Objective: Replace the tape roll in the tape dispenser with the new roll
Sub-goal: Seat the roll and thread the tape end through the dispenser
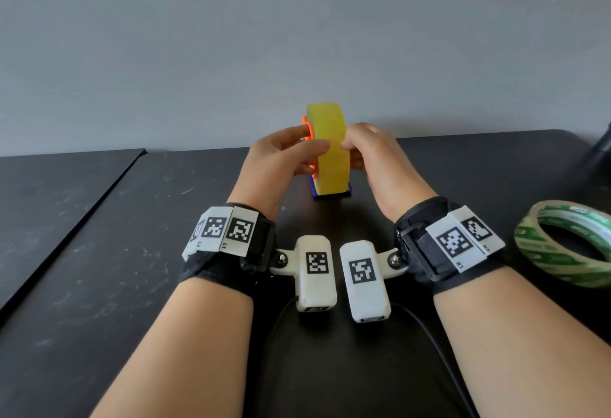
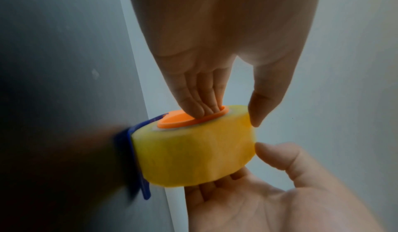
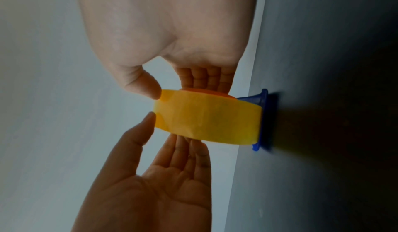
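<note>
Between both hands, the yellow roll (image 1: 329,149) stands on edge in the blue dispenser (image 1: 331,195). Left hand (image 1: 284,156) presses its orange hub (image 2: 192,119); right hand (image 1: 372,153) cups the opposite face (axis running hand to hand).

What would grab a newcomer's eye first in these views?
The yellow tape roll, standing upright on the blue dispenser at the table's middle, with its orange hub showing on the left side. Both hands clasp it: the left hand with fingers on the hub, the right hand on the far side. A green-printed tape roll lies flat at right.
</note>
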### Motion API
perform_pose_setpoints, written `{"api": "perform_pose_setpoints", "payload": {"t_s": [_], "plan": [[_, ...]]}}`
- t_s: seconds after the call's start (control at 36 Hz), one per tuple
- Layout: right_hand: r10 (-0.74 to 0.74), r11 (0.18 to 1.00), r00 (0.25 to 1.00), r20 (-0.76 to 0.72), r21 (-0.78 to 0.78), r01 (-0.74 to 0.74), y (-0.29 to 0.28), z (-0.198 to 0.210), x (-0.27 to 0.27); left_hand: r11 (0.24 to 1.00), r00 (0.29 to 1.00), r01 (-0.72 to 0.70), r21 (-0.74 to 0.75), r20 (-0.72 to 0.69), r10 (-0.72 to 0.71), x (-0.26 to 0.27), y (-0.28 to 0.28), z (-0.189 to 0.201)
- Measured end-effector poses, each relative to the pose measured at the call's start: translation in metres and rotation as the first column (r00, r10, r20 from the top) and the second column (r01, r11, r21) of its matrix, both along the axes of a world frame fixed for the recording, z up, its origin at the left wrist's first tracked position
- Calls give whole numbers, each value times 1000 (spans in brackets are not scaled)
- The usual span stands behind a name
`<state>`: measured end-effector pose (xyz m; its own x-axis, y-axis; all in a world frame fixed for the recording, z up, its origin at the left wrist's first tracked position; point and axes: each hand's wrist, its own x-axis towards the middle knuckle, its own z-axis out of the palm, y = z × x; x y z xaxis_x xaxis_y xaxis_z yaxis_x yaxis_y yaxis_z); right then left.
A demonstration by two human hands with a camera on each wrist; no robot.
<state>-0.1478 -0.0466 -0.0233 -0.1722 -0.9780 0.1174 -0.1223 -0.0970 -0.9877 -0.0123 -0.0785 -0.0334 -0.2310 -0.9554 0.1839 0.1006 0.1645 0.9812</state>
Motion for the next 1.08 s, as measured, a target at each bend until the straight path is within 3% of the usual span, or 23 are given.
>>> {"api": "perform_pose_setpoints", "payload": {"t_s": [0.36,0.56,0.67,1.08], "plan": [[102,995,994,-39,1,-102,2,-2,-1,987,986,-161,-21,-36,160,0,-1,-2],[62,998,996,-61,6,-62,0,-2,0,998,998,-56,34,-42,57,2,-2,-2],[28,999,999,-24,32,-27,0,0,-2,999,999,43,13,31,-44,3,-1,-3],[87,996,996,-7,29,-87,0,-2,-6,999,999,-47,0,10,47,2,0,-3]]}}
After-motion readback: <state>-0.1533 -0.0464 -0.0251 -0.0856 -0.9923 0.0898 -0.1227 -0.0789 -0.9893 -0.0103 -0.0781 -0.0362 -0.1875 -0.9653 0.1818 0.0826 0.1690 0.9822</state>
